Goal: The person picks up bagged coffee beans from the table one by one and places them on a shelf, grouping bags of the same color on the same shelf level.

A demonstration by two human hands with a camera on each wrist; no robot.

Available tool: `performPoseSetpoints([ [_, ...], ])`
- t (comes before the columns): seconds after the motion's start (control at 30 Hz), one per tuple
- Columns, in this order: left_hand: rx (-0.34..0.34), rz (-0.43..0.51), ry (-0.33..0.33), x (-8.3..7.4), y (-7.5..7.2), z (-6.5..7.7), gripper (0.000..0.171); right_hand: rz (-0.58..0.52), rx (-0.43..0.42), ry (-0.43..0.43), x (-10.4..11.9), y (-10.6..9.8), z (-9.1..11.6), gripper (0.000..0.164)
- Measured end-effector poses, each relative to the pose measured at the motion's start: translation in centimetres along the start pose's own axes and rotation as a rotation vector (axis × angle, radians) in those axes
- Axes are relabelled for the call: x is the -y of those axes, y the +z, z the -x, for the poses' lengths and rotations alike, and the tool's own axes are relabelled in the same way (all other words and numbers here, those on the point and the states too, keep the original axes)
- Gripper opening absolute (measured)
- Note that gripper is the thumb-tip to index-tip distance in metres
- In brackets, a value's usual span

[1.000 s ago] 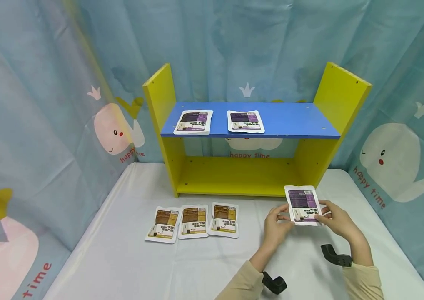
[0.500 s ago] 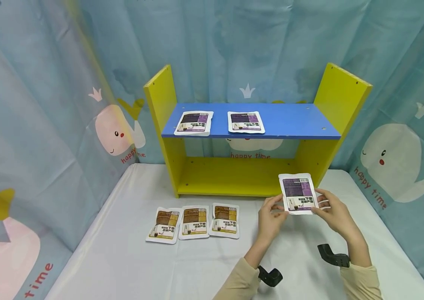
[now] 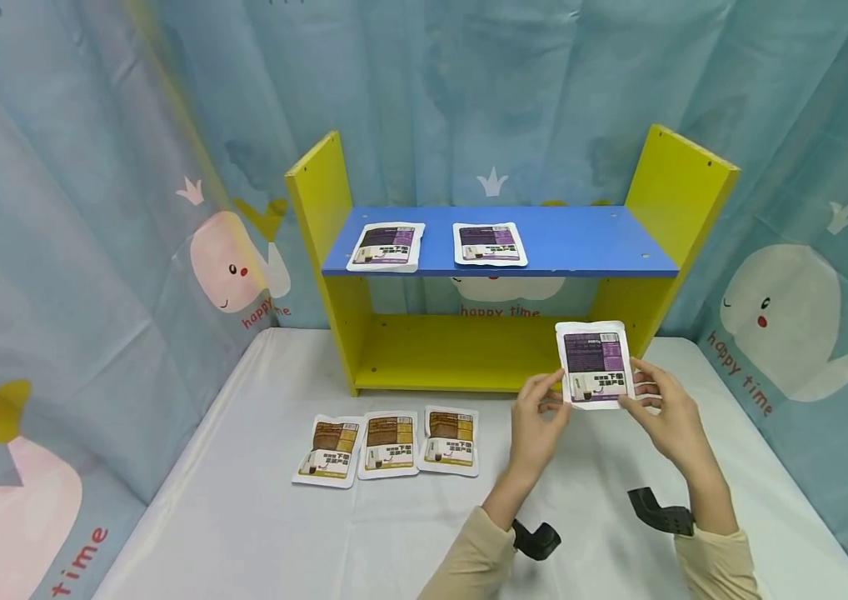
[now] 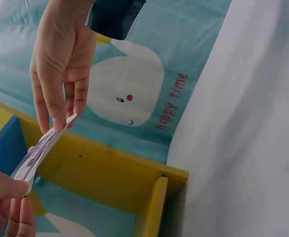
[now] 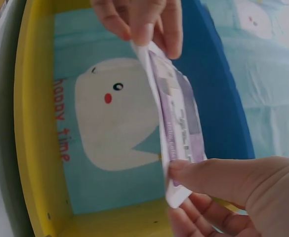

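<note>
A white pouch with a purple printed label (image 3: 595,365) is held up in front of the shelf's right side. My left hand (image 3: 536,422) pinches its lower left edge, and my right hand (image 3: 667,414) pinches its lower right edge. Seen from the right wrist, the pouch (image 5: 176,113) is nearly edge-on, the right thumb lying across its printed face. Two similar purple pouches lie on the blue upper shelf, one at the left (image 3: 386,247) and one near the middle (image 3: 490,244). On the table, three pouches with brown and yellow labels (image 3: 388,444) lie in a row.
The shelf unit has yellow side panels (image 3: 694,187), a blue upper board (image 3: 581,237) and a yellow lower board (image 3: 461,354). It stands at the back of a white-covered table (image 3: 244,517). A blue curtain (image 3: 409,100) with whale prints surrounds it.
Both hands have raised the purple pouch, moving it up and slightly left toward the shelf. The other pouches have stayed where they were.
</note>
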State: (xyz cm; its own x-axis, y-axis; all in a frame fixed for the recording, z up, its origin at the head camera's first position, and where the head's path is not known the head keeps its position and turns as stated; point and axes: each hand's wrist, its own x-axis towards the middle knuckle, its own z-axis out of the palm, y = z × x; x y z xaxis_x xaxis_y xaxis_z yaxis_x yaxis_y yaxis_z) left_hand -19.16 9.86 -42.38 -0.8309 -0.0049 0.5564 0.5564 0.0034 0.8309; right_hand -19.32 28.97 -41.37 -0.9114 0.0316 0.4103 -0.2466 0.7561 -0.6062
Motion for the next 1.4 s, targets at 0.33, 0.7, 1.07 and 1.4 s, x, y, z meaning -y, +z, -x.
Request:
performPoseSetpoints([
  [0.33, -0.025, -0.068, 0.183, -1.9, -0.4, -1.7, 0.040, -0.046, -0.190, -0.084, 1.9, -0.4, -0.7, 0.060],
  [0.7, -0.030, -0.203, 0.301, 0.1, -0.1, -4.0, 0.038, -0.078, -0.299, -0.123, 4.1, -1.3, -2.0, 0.058],
  [1.07, -0.014, -0.282, 0.385, -1.2, -0.6, -6.2, 0.028, -0.122, -0.356, -0.166, 5.4, -2.1, -3.6, 0.043],
  [1.4, 0.030, -0.405, 0.489, -2.9, -1.0, -8.9, 0.022, -0.131, -0.377, -0.257, 5.9, -3.1, -5.0, 0.031],
])
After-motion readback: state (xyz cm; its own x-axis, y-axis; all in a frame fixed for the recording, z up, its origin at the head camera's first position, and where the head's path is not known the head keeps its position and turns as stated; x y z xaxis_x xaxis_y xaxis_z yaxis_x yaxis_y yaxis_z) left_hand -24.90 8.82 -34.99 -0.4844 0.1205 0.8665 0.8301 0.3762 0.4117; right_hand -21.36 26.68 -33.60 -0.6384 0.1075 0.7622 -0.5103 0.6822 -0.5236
